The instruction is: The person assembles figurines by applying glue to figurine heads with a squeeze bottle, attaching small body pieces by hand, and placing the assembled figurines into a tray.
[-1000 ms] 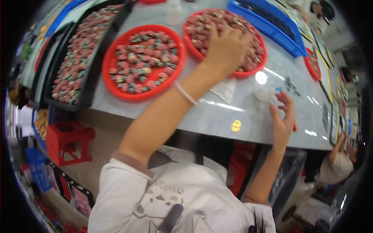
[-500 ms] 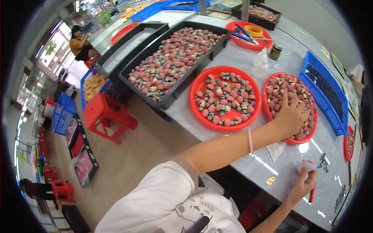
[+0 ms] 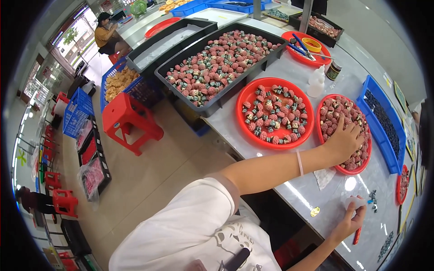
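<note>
My left hand point(image 3: 345, 143) reaches across to a round red tray point(image 3: 320, 131) heaped with pink, bumpy berry-like pieces point(image 3: 332, 106). Its fingers are apart and rest on the heap; no piece shows clearly in them. Lower right, over the table, my right hand point(image 3: 353, 219) is closed around a small translucent white squeeze bottle point(image 3: 353, 201) with a blue tip. Small dark grey-green pieces point(image 3: 372, 198) lie beside that tip. A red-handled tool point(image 3: 357, 235) shows just below the right hand. Left of the heaped tray, another round red tray point(image 3: 241, 115) carries pink pieces with dark grey-green parts attached.
A large black tray point(image 3: 210, 108) full of pink-and-grey pieces stands at the table's left edge. A blue tray point(image 3: 400, 158) of dark bits lies right. Behind are a white bottle point(image 3: 315, 83), a dark jar point(image 3: 333, 71) and a red tray of tools point(image 3: 289, 36). A red stool point(image 3: 129, 122) stands on the floor.
The whole view has shifted, so the table things sit a little farther right. My left hand stays over the heaped pink pieces, and my right hand still holds the squeeze bottle.
</note>
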Demonstrator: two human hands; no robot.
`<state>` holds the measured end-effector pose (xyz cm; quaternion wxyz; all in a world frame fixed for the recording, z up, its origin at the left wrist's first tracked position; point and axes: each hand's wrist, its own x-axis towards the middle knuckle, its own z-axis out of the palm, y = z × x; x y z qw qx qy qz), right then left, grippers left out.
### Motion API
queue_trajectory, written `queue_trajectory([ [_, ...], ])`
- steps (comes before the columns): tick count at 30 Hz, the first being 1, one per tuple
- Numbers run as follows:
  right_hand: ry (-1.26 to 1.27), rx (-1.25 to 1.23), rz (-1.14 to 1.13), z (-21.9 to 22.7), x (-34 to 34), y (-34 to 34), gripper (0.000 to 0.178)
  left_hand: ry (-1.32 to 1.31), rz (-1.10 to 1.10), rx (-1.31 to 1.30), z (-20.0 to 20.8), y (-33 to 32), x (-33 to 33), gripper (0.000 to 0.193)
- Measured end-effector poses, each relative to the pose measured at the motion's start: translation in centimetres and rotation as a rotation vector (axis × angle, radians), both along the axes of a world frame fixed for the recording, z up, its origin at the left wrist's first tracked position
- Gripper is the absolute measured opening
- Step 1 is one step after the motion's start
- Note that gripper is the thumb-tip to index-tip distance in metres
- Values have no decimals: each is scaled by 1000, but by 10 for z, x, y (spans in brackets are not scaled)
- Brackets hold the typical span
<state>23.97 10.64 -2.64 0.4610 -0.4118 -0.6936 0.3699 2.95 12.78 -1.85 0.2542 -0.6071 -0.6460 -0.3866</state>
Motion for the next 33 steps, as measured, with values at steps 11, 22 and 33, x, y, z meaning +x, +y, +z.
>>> queue_trajectory([
  [11,-55,44,-3,4,-1,-1,20,8,2,23,1,0,-1,16],
  [22,64,-63,23,5,-2,-2,21,-205,-289,176,15,-8,-1,11],
  [33,123,-104,29,7,-4,-3,21,-418,-557,17,22,-18,-2,11],
])
